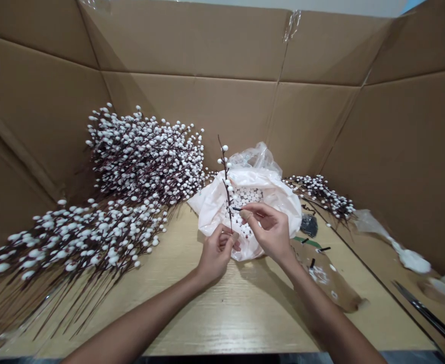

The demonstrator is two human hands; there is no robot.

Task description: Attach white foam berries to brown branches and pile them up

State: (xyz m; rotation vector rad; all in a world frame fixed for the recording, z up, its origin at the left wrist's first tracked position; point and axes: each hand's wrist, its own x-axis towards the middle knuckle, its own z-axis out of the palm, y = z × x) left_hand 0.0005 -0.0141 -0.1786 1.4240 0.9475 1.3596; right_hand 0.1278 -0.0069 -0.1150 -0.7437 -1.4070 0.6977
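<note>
My left hand (pixel 218 248) pinches the lower end of a thin brown artificial stem (pixel 226 182), which stands nearly upright and carries a few white berries. Between the thumb and fingers of my right hand (pixel 268 228) is a short black stick (pixel 237 209), its tip close to the stem; whether they touch I cannot tell. Behind both hands lies an opened white plastic bag (pixel 283 202) full of loose white berries (pixel 251 196). The fingertips of my left hand are partly hidden behind its thumb.
Berry stems lie in a big pile (pixel 146 156) and a front bunch (pixel 89 237) at left, with a smaller bunch (pixel 324 194) at right. Brown paper (pixel 336 283) holds black sticks. Scissors (pixel 427 311) and tape rolls (pixel 440 289) lie far right. Cardboard walls (pixel 192 101) surround the table.
</note>
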